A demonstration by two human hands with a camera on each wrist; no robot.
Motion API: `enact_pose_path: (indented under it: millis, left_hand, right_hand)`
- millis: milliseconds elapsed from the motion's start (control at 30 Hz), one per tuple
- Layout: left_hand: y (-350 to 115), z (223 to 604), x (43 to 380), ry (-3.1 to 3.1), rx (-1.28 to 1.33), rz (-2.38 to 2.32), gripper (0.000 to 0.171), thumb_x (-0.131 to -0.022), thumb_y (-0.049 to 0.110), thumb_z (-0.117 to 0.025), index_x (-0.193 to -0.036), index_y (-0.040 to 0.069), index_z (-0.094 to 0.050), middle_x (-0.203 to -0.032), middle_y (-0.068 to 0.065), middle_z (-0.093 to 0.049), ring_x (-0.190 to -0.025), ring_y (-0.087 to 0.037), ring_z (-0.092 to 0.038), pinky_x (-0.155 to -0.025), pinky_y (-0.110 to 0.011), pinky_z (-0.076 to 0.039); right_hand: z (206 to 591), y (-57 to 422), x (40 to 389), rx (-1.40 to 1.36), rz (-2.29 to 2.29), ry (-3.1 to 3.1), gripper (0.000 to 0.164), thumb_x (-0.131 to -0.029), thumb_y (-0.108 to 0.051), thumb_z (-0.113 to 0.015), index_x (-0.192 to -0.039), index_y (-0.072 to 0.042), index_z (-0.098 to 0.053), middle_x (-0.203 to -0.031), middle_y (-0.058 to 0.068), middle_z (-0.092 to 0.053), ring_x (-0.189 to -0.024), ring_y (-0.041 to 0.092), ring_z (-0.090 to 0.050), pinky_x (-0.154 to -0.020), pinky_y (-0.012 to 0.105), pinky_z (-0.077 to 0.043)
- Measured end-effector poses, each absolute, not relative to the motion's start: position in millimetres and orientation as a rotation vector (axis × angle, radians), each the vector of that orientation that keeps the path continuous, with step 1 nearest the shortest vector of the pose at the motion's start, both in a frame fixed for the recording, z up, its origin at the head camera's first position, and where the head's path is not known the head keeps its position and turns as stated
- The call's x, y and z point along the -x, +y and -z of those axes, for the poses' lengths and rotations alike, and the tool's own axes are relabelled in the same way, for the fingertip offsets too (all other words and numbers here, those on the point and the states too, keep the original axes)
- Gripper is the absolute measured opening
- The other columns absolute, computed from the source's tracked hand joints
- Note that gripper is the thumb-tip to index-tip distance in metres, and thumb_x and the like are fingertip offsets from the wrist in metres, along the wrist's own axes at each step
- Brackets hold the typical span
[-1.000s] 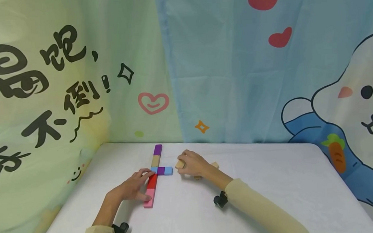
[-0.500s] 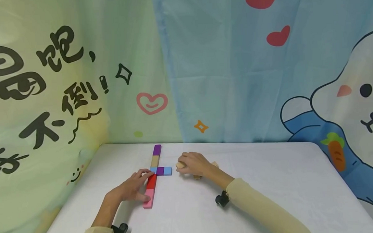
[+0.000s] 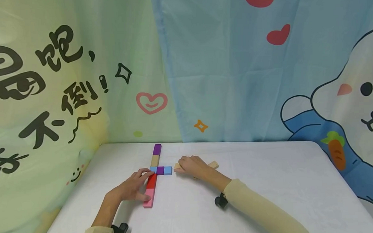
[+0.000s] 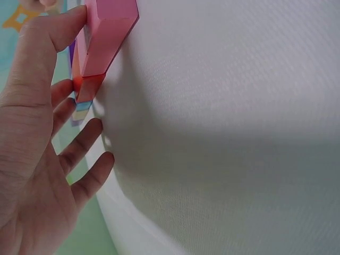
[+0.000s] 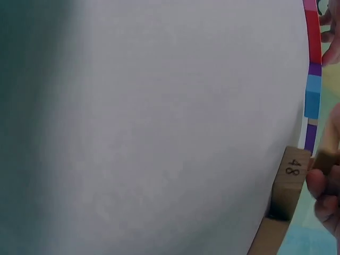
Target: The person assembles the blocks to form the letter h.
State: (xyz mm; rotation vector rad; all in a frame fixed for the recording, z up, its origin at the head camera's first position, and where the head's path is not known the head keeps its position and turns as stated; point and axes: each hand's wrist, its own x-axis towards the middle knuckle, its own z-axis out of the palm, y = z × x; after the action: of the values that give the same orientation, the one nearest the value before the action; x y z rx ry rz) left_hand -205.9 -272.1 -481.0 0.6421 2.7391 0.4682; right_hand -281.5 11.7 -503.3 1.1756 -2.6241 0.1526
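A row of colored blocks runs away from me on the white table, with a pink block [image 3: 148, 199] nearest, then a red block [image 3: 151, 182]. Beyond lie a light blue block [image 3: 153, 169], a tan block [image 3: 155, 161] and a purple block [image 3: 157, 149]. A short branch ends rightward in another light blue block [image 3: 168, 170]. My left hand [image 3: 131, 187] rests at the row, thumb touching the pink block and forefinger the nearer blue one, fingers spread. My right hand [image 3: 194, 166] holds a wooden block [image 3: 177, 166], mostly hidden by its fingers, right of the branch.
Another wooden block [image 3: 214, 164] lies behind the right wrist. In the right wrist view, a wooden block marked 48 [image 5: 291, 180] adjoins a further wooden block [image 5: 268, 237]. A printed curtain [image 3: 222, 77] hangs behind the table [image 3: 269, 182].
My right hand has moved slightly toward me and lower over the table, and the wooden block in it has tilted flatter. The left hand and the colored row hold their places.
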Motion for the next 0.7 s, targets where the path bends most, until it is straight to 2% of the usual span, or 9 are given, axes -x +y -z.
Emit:
enact_pose_path:
  millis: [200, 333, 467, 700]
  left_hand:
    - [-272.2, 482.1, 205.6, 2.74, -0.62, -0.455, 0.09, -0.075, 0.044, -0.078, -0.149, 0.014, -0.036, -0.148, -0.01, -0.033, -0.125, -0.03, -0.042, -0.1, -0.055, -0.048]
    - [-272.4, 481.8, 207.1, 2.744, -0.634, -0.453, 0.09, -0.075, 0.044, -0.078, -0.149, 0.014, -0.036, -0.148, -0.01, -0.033, -0.124, -0.03, -0.042, -0.099, -0.055, -0.049]
    - [-272.4, 482.2, 207.9, 2.739, -0.637, -0.468, 0.091, -0.075, 0.044, -0.078, -0.149, 0.013, -0.036, -0.148, -0.011, -0.033, -0.124, -0.03, -0.042, -0.099, -0.056, -0.049]
    - [-273.4, 482.7, 206.7, 2.737, -0.627, -0.471, 0.091, -0.075, 0.045, -0.078, -0.149, 0.014, -0.036, -0.148, -0.01, -0.033, -0.124, -0.03, -0.043, -0.099, -0.055, -0.049]
  right_hand:
    - [500.8, 10.9, 276.0, -1.246, -0.222, -2.611, 0.037, -0.091, -0.042, -0.063, -0.073, -0.011, -0.053, -0.069, -0.002, -0.045, -0.054, 0.006, -0.029, -0.044, 0.019, -0.029]
    - [499.1, 10.8, 275.6, -1.239, -0.345, -2.704, 0.03, -0.089, -0.041, -0.067, -0.086, -0.011, -0.062, -0.08, -0.001, -0.05, -0.057, 0.006, -0.034, -0.047, 0.017, -0.03]
    - [496.3, 10.4, 275.1, -1.191, -0.479, -2.811, 0.032, -0.088, -0.04, -0.068, -0.099, -0.01, -0.069, -0.088, 0.001, -0.055, -0.061, 0.007, -0.04, -0.052, 0.018, -0.035]
    - [498.9, 9.9, 274.2, -1.061, -0.571, -2.9, 0.034, -0.086, -0.041, -0.07, -0.101, -0.011, -0.071, -0.089, -0.002, -0.055, -0.065, 0.006, -0.041, -0.053, 0.019, -0.033]
